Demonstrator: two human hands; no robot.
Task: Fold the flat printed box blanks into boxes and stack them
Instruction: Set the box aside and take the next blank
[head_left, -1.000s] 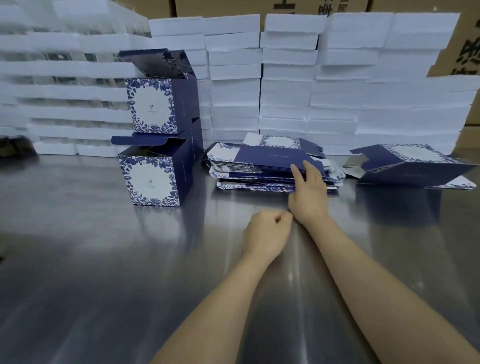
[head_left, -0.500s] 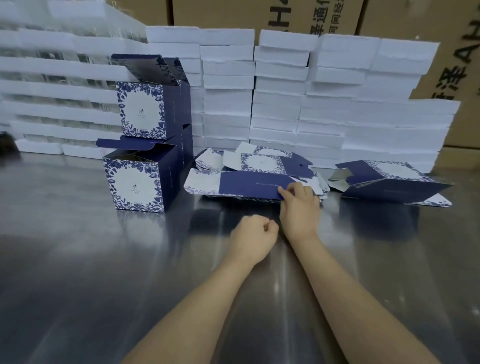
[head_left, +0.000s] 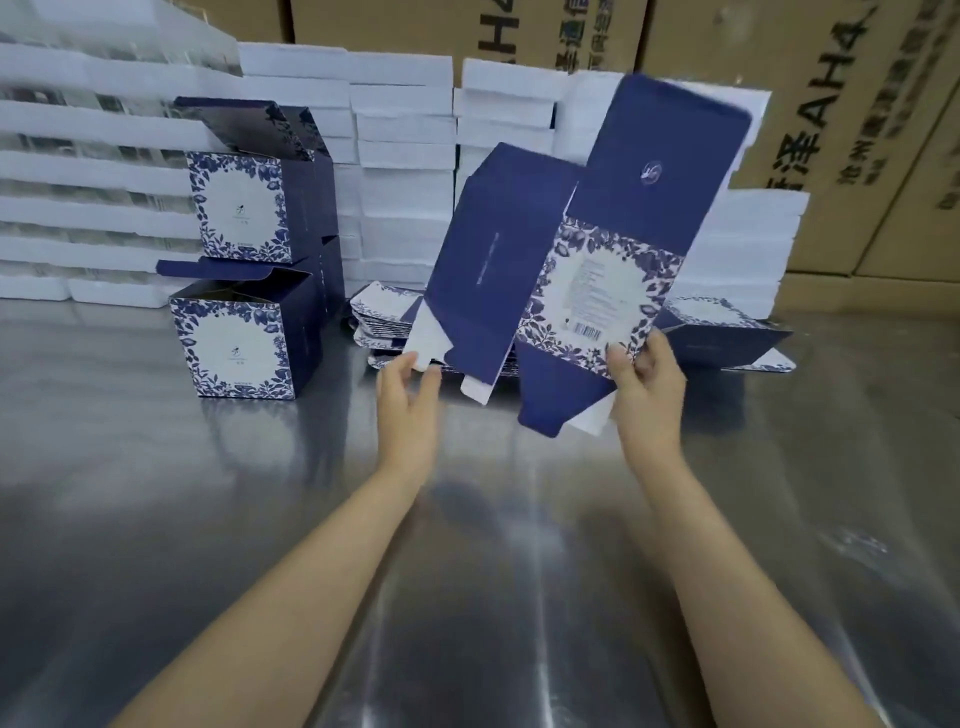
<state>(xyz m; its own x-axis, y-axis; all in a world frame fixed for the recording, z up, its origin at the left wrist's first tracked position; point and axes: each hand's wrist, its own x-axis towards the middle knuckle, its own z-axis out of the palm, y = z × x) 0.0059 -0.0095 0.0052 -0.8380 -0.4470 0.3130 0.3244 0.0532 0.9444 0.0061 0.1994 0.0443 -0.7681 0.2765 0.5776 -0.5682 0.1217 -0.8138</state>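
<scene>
A shiny steel desk (head_left: 156, 519) stands before walls of stacked white foam trays (head_left: 405, 130) and brown cartons (head_left: 857, 130). Above it, the right hand (head_left: 647, 384) pinches the lower right edge of a flat blue floral box blank (head_left: 597, 270), held upright and tilted. The left hand (head_left: 408, 400), fingers loosely spread, just touches its lower left flap (head_left: 428, 338). Two folded boxes (head_left: 234, 343) sit stacked at left, beside the pile of blanks (head_left: 384, 322). To open the blank cleanly, both hands should probably press opposite creases inward evenly.
</scene>
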